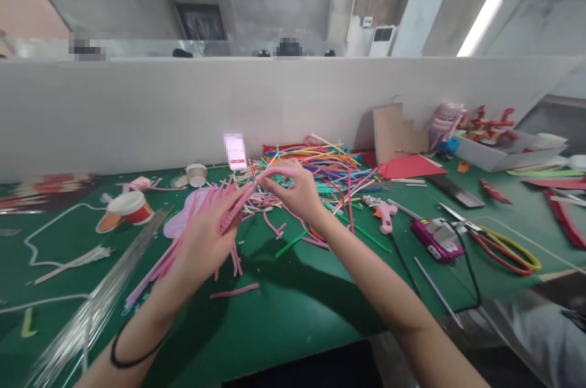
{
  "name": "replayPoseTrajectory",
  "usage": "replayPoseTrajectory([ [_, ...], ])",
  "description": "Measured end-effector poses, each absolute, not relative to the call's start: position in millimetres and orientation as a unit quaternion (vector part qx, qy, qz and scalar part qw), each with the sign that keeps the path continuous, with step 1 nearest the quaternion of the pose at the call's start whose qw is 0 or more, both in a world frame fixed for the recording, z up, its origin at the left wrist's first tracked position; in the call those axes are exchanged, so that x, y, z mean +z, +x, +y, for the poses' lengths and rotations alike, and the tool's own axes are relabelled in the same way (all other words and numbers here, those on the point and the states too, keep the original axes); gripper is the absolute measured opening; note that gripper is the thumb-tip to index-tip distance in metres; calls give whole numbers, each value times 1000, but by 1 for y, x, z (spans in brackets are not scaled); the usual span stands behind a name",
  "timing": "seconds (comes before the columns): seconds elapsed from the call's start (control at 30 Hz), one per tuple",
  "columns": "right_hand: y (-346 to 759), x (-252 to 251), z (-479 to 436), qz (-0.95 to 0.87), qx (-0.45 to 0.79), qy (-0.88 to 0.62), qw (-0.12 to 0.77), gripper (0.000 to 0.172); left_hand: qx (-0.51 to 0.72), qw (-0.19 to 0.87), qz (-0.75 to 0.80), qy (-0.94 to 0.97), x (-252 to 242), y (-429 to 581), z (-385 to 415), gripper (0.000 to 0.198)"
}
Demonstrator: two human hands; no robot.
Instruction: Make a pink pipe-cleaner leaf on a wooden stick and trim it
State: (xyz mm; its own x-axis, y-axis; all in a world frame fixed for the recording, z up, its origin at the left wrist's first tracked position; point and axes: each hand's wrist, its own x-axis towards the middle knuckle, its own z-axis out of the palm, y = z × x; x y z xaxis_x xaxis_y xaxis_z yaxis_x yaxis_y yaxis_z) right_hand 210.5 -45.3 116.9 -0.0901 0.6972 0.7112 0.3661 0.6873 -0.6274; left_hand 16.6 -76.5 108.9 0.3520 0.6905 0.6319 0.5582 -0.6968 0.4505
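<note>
My left hand point(204, 238) is closed around a twisted pink pipe cleaner piece point(232, 215) above the table. My right hand point(296, 191) pinches the far end of that pink piece, thumb against fingers, close to the left fingertips. Many loose pink pipe cleaners point(160, 267) lie beneath and beside my left hand, some over a lilac pad point(176, 226). Just beyond both hands spreads a tangled heap of multicoloured pipe cleaners point(320, 163). A short pink pipe cleaner point(234, 291) rests nearer to me on the green table. The fingers partly hide the held piece.
On the right are a pink glue gun point(387, 217), a purple power strip point(437, 243) with cables, and scissors point(510, 252). Left are a paper cup point(137, 208) and thin metal wires point(98, 287). A phone point(236, 153) leans against the white partition point(137, 113).
</note>
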Motion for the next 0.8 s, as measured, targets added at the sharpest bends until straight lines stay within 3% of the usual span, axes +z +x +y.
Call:
replayPoseTrajectory([
  [0.17, 205, 156, -39, -693, 126, -331, 628, 14, 439, 79, 385, 808, 167, 11, -69, 40],
  [0.3, 197, 158, -40, -673, 148, -310, 655, 16, 444, 93, 398, 797, 179, 11, -77, 38],
  [0.47, 198, 154, -39, -634, 133, -321, 691, 14, 431, 32, 439, 788, 187, 22, -78, 29],
  [0.6, 210, 151, -36, -673, 112, -374, 628, 13, 377, 64, 446, 809, 177, 36, -54, 38],
  [0.8, 230, 143, -26, -696, 69, -500, 511, 17, 367, 184, 429, 805, 150, 67, -17, 21],
])
